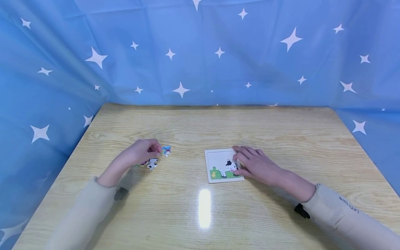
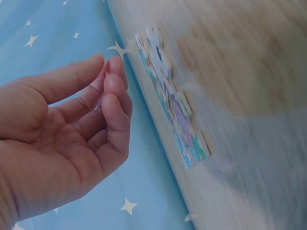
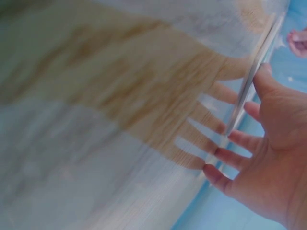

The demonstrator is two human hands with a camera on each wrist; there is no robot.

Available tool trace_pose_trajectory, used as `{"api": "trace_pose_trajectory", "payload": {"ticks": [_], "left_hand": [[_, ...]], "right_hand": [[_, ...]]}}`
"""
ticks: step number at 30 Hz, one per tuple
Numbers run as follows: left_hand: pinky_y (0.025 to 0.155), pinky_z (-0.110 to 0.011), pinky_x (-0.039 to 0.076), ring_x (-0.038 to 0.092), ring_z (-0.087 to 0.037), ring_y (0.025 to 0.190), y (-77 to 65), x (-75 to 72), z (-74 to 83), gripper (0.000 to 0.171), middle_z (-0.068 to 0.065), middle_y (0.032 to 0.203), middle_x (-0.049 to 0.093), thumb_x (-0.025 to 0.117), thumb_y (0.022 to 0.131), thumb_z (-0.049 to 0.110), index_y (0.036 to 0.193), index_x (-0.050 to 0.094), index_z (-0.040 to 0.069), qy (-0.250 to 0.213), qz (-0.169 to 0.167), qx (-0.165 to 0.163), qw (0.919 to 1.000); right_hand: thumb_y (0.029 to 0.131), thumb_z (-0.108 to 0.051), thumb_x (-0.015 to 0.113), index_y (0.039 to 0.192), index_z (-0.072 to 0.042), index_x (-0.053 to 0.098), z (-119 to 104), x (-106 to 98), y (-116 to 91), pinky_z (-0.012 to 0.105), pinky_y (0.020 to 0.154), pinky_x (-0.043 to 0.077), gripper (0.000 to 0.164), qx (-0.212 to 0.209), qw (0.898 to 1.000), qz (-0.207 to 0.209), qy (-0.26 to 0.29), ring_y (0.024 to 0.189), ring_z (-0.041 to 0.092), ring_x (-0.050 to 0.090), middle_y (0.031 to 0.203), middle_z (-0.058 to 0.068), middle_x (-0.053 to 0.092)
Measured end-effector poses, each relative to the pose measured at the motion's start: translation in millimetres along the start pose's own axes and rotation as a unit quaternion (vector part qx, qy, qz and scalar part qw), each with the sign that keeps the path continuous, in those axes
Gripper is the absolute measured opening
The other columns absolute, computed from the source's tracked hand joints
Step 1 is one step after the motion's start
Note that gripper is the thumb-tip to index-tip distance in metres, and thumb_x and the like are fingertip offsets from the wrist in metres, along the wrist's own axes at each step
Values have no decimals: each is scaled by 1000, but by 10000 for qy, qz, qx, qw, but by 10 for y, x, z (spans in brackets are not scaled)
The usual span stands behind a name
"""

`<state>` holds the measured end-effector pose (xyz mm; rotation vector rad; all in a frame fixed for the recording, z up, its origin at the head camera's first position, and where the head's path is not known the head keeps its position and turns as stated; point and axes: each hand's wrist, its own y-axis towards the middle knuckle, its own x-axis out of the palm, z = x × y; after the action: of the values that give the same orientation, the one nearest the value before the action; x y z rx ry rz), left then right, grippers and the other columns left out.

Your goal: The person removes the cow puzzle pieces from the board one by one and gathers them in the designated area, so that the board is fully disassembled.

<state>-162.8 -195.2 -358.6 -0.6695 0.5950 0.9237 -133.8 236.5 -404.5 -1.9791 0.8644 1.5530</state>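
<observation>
My left hand (image 1: 142, 151) is raised over the left side of the table, near loose jigsaw pieces (image 1: 152, 163). In the left wrist view its thumb and forefinger tips meet and the other fingers bend loosely; nothing shows between them. A blue jigsaw piece (image 1: 166, 150) appears right beside those fingertips. My right hand (image 1: 257, 166) rests at the right edge of a white-framed puzzle board (image 1: 218, 151), partly hiding it. Spread fingers and thumb touch along that edge (image 3: 240, 108). A black-and-white cow and green grass fill the board's lower part; its upper left is plain white.
The wooden table (image 1: 175, 208) carries a bright light reflection in front of the board. A blue star-patterned curtain (image 1: 200, 45) stands behind the table and along its sides. Several colourful jigsaw pieces (image 2: 180, 112) lie close together below my left hand.
</observation>
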Motion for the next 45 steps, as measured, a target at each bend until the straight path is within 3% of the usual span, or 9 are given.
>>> {"api": "trace_pose_trajectory", "payload": {"ticks": [10,14,21,30,37,45], "left_hand": [[83,-36,52,65,-23,91,72,113,108,5,-12,101,73,68,106,1,110,68,-2,-183,-82,187,9996],[83,-35,53,65,-21,89,118,161,148,4,-10,97,72,69,106,1,108,68,-2,-183,-125,418,9989],[76,-30,49,57,-16,82,195,257,281,3,-8,91,69,71,105,1,106,68,-1,-216,-219,609,9977],[78,-29,48,55,-13,80,306,403,427,4,-2,86,65,69,102,-1,105,70,1,-11,-352,795,9962],[71,-26,44,50,-10,73,382,522,598,4,1,81,59,71,104,4,105,70,2,207,-531,859,9947],[74,-26,47,55,-11,77,476,638,790,4,0,85,65,72,105,7,105,69,5,427,-569,1031,9921]], "right_hand": [[108,-35,73,130,-12,59,7,1,9,69,104,47,34,-63,10000,52,-49,149,46,48,163,24,50],[107,-35,73,129,-12,59,6,1,18,68,103,49,35,-117,9998,97,-106,148,45,49,163,24,51],[107,-36,73,128,-12,56,6,-14,21,68,104,49,36,-89,9998,109,-150,148,45,50,162,24,51],[108,-37,73,144,-3,54,7,-14,22,67,106,49,54,-85,9996,134,-228,148,44,50,163,22,51],[108,-38,72,152,1,52,10,-3,1,67,108,48,63,-28,9997,79,-234,149,45,49,164,24,49],[108,-39,73,157,4,50,0,-6,-18,68,111,46,69,115,9998,-14,-151,149,45,48,165,24,48]]}}
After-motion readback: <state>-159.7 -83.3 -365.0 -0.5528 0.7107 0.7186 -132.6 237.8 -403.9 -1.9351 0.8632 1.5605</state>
